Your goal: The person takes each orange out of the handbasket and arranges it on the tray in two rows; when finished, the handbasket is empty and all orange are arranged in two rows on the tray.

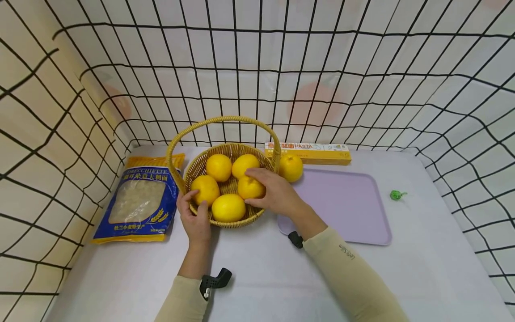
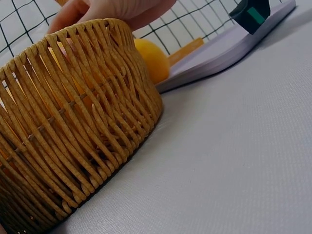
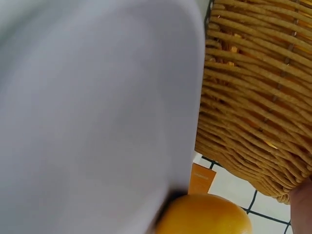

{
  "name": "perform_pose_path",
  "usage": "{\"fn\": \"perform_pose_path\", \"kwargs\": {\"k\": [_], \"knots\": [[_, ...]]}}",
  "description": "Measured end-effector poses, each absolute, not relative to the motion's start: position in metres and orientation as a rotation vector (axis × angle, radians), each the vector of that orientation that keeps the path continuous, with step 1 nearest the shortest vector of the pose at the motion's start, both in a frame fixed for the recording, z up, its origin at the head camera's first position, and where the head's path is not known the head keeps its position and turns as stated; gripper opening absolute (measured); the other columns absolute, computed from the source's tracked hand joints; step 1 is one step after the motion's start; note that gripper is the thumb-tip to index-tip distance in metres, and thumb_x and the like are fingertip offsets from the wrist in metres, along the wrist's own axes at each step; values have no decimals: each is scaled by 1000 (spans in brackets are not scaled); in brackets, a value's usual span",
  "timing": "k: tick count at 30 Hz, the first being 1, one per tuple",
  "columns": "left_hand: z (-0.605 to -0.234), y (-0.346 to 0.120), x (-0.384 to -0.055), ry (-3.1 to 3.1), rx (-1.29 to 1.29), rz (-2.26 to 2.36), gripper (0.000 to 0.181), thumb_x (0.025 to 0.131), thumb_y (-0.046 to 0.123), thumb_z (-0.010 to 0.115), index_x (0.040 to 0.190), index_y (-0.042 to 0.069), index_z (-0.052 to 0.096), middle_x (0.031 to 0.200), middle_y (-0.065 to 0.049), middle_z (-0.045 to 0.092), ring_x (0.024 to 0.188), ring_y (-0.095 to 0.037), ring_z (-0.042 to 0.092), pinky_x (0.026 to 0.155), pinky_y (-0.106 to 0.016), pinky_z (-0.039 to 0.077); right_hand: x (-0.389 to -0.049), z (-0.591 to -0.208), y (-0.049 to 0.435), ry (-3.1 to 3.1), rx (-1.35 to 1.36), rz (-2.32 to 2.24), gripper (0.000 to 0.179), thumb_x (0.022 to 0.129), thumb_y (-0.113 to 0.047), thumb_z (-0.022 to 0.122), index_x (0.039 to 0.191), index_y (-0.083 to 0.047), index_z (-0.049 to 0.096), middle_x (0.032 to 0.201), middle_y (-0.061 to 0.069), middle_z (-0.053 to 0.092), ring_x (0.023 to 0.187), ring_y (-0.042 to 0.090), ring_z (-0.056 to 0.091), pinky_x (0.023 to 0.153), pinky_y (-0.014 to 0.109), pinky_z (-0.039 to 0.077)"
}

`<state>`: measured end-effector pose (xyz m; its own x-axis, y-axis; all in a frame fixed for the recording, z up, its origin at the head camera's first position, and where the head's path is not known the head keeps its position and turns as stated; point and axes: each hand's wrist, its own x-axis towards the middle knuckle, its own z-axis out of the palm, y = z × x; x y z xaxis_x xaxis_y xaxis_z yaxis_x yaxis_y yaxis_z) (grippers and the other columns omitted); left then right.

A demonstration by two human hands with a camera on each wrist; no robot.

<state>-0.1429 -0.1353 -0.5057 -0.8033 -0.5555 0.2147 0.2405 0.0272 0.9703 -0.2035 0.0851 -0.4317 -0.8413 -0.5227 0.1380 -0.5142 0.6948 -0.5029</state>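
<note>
A wicker basket (image 1: 231, 223) with a tall arched handle (image 1: 225, 120) holds several yellow-orange oranges (image 1: 228, 208). At its front left rim, my left hand (image 1: 196, 223) grips the edge, thumb and fingertips beside the left orange (image 1: 206, 189). My right hand (image 1: 279, 192) reaches over the right rim, its fingers and thumb around the right-hand orange (image 1: 250, 187) inside. In the left wrist view, the basket wall (image 2: 83, 112) hides most of the fruit, and the right hand (image 2: 117, 9) shows above the rim. Outside the basket, another orange (image 1: 291, 168) sits by the tray corner.
Right of the basket lies a lilac tray (image 1: 342, 205), with a yellow pasta box (image 1: 310, 154) behind it. A blue pasta bag (image 1: 137, 199) lies at left. A small green item (image 1: 396, 195) sits far right. Black wire mesh (image 1: 257, 71) encloses the back and sides.
</note>
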Motion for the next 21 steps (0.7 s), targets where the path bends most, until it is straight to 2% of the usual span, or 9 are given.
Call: {"fn": "perform_pose_path", "kwargs": {"k": [21], "knots": [[-506, -136, -143, -1743, 306, -1821, 32, 87, -4, 55, 119, -5, 57, 164, -12, 29, 153, -28, 24, 128, -47, 17, -185, -423, 97, 2898, -896, -1204, 75, 81, -33, 87, 146, -15, 54, 155, 3, 51, 144, 27, 47, 117, 49, 41]]}}
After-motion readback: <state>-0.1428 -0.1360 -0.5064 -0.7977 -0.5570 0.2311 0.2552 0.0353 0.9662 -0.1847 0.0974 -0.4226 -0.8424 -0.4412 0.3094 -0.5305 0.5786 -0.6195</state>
